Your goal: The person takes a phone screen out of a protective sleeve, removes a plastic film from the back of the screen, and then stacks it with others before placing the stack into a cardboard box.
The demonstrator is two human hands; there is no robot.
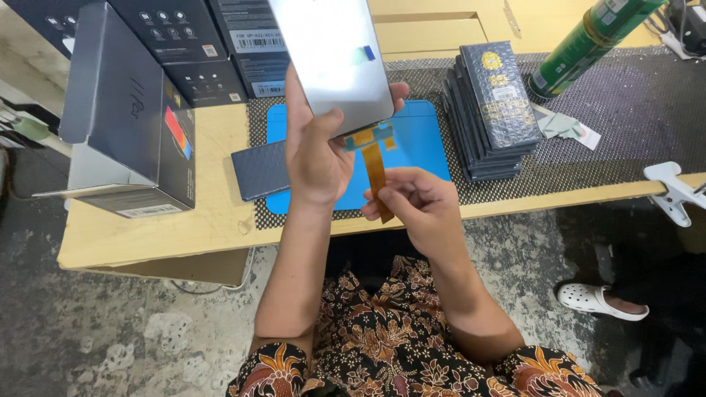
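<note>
The left hand (316,151) grips a phone display panel (334,59) by its lower edge, fingers clamped on it, above the blue mat (426,140) near the table's (147,235) front edge. The right hand (419,206) pinches the panel's orange flex cable (376,173) between thumb and fingers. A stack of dark packets (496,106) lies just right of the mat.
</note>
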